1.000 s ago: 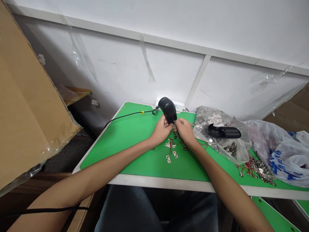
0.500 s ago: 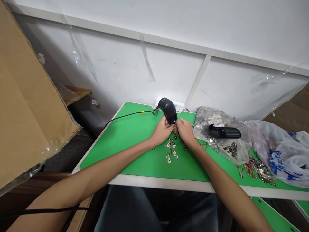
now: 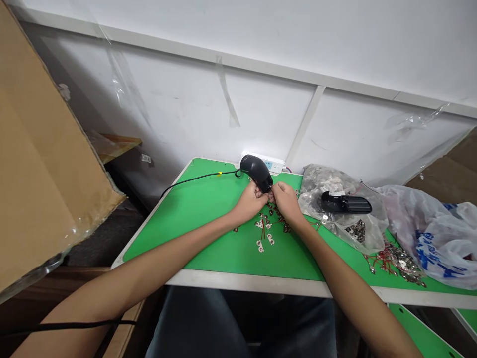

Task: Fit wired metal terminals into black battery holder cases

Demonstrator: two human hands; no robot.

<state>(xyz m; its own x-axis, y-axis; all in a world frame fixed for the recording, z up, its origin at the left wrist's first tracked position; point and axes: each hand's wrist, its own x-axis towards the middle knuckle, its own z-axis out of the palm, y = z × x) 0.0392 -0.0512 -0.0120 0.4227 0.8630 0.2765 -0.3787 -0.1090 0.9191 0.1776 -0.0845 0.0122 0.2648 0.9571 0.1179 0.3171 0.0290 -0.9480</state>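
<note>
A black curved device [image 3: 257, 170] with a cable stands tilted on the green table, its lower end between my hands. My left hand [image 3: 250, 201] is closed at the device's lower left; what its fingertips pinch is too small to make out. My right hand [image 3: 286, 200] is closed just right of that end, its fingertips close to the left ones, their contents hidden. Below the hands lie small metal pieces with red wires [image 3: 263, 224] and white-faced tabs [image 3: 260, 246]. Several dark metal bits are partly covered by my right hand.
At the right, a clear plastic bag [image 3: 313, 181] bears a black ribbed part [image 3: 354, 204]. Beyond it are a white bag [image 3: 443, 238] and a pile of wired metal pieces [image 3: 404, 263]. A power strip [image 3: 274, 164] lies by the wall; cardboard [image 3: 44, 149] rises at the left.
The top of the black device has tipped slightly left and down, showing more of the power strip. Both hands have stayed almost in place.
</note>
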